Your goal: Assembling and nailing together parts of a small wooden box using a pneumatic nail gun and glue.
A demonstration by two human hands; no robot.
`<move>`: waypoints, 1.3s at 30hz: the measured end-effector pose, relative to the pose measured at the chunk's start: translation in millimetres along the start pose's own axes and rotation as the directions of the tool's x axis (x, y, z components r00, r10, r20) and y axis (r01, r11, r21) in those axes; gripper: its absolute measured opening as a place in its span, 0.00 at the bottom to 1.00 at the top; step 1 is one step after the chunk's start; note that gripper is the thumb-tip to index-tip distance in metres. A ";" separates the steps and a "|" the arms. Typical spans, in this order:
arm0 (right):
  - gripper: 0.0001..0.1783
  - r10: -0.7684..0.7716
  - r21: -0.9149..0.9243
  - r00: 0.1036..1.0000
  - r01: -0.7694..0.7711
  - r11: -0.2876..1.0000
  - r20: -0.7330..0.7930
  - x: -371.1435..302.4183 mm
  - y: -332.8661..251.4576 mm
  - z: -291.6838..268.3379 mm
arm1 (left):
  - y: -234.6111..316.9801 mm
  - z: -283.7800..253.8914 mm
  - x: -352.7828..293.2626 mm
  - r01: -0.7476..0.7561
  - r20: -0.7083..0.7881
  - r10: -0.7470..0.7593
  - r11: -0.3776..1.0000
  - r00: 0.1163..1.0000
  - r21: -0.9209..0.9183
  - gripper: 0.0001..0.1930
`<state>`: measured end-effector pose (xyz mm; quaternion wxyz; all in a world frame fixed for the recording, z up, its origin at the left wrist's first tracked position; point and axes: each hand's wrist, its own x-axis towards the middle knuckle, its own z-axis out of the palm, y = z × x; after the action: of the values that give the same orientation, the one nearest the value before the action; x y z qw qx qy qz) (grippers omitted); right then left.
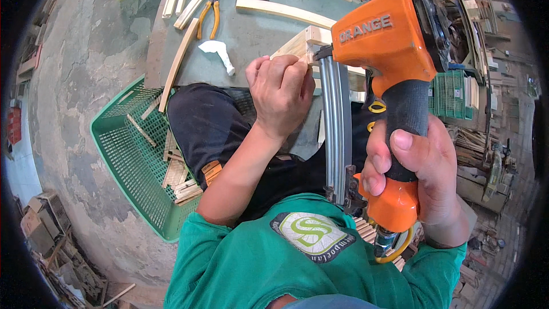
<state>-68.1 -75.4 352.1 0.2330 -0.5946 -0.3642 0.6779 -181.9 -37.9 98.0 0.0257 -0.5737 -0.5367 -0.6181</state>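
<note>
My right hand (420,166) grips the black handle of an orange pneumatic nail gun (386,40) with a long metal magazine (337,131). Its nose rests against a light wooden piece (306,43) at the edge of the grey workbench (246,28). My left hand (280,91) is closed on that wooden piece, right beside the gun's nose. A yellow air hose (397,249) hangs under the handle. My green shirt and dark trousers fill the lower middle.
A green plastic basket (128,154) with several wood offcuts sits on the concrete floor at my left. Curved wooden slats (283,10), orange-handled pliers (209,16) and a white rag (217,51) lie on the bench. Stacked timber and a green crate (452,94) are at right.
</note>
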 end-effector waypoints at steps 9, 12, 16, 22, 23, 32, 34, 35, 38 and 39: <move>0.21 -0.024 -0.086 1.000 0.024 0.996 -0.001 0.9 -2.5 6.9 | 1.0 -0.5 -2.4 0.017 0.024 -0.018 1.000 1.000 0.014 0.16; 0.21 -0.020 -0.107 0.999 0.024 0.994 0.031 0.7 -4.2 6.0 | 1.4 -1.1 -2.4 0.020 0.028 -0.021 0.999 0.999 0.031 0.16; 0.21 -0.049 -0.158 0.998 0.053 0.986 0.028 0.0 -2.6 5.2 | 2.4 -1.5 -1.3 0.022 0.032 -0.023 0.999 0.999 0.038 0.15; 0.25 -0.135 -0.200 0.991 0.126 0.972 -0.028 -13.5 -10.8 3.6 | 1.5 -1.9 -5.7 0.018 0.044 -0.019 0.999 0.999 0.039 0.15; 0.26 -0.201 -0.269 0.972 0.162 0.949 -0.124 -18.3 -13.4 0.4 | 1.1 -1.6 -6.4 0.015 0.045 -0.017 0.999 0.999 0.038 0.16; 0.33 -0.615 -0.883 0.788 0.271 0.384 -0.025 54.3 -43.0 -165.8 | -4.0 -9.6 -5.7 0.095 0.144 -0.096 0.995 0.985 0.017 0.19; 0.37 -0.642 -0.968 0.765 0.200 0.154 0.056 96.8 -47.8 -208.8 | 5.2 -20.1 4.5 0.103 0.116 -0.107 0.994 0.987 0.044 0.20; 0.40 -0.642 -0.980 0.764 0.165 0.110 0.057 120.8 -46.1 -224.9 | 9.9 -27.8 9.9 0.122 0.091 -0.129 0.989 0.987 0.080 0.21; 0.41 -0.588 -0.973 0.780 0.222 -0.055 0.211 197.5 -32.6 -268.9 | 30.5 -36.4 45.2 -0.020 0.182 0.013 0.999 0.983 0.033 0.25; 0.43 -0.572 -0.971 0.786 0.213 -0.108 0.236 227.9 -21.5 -275.7 | 39.2 -36.7 60.6 -0.127 0.253 0.115 0.991 0.961 0.030 0.25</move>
<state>156.4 168.6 216.0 -0.0015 -0.5283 -0.8477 0.0475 -202.2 -44.4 176.1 0.0086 -0.6783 -0.5138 -0.5253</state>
